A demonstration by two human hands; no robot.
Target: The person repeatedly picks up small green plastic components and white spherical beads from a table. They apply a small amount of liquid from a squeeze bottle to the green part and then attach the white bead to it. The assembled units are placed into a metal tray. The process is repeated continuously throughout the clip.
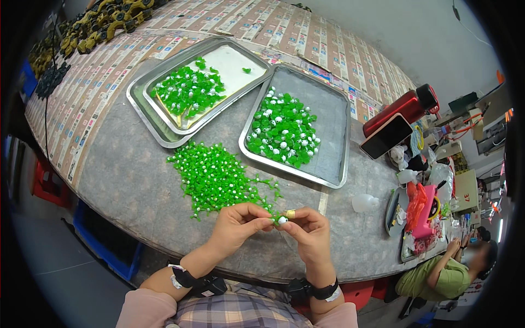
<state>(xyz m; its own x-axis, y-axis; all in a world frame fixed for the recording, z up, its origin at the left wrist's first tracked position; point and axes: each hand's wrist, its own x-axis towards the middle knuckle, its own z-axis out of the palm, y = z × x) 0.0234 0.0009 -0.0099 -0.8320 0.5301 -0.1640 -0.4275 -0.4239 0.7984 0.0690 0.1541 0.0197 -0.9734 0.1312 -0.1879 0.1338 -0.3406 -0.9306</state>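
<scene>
Above the near table edge, my left hand (pixel 239 228) and my right hand (pixel 310 236) meet, thumbs and fingers pinched. Between them is a small green plastic piece with a white ball (pixel 282 220). Both hands are closed on it; its finer shape is too small to tell. A yellow band (pixel 290 214) wraps one right finger. Just beyond my left hand lies a loose pile of small green pieces with white dots (pixel 216 177). Farther off, green leafy pieces with white balls (pixel 281 131) fill part of the right metal tray (pixel 333 177), and similar pieces (pixel 191 87) lie in the left tray (pixel 174 143).
On the right stand a red flask (pixel 395 112), a phone (pixel 387 135) leaning against it, a clear plastic item (pixel 365 203) and a pink basket (pixel 424 213). Yellow-black toy parts (pixel 106 24) are heaped far left. A person in green (pixel 437 276) sits at the right.
</scene>
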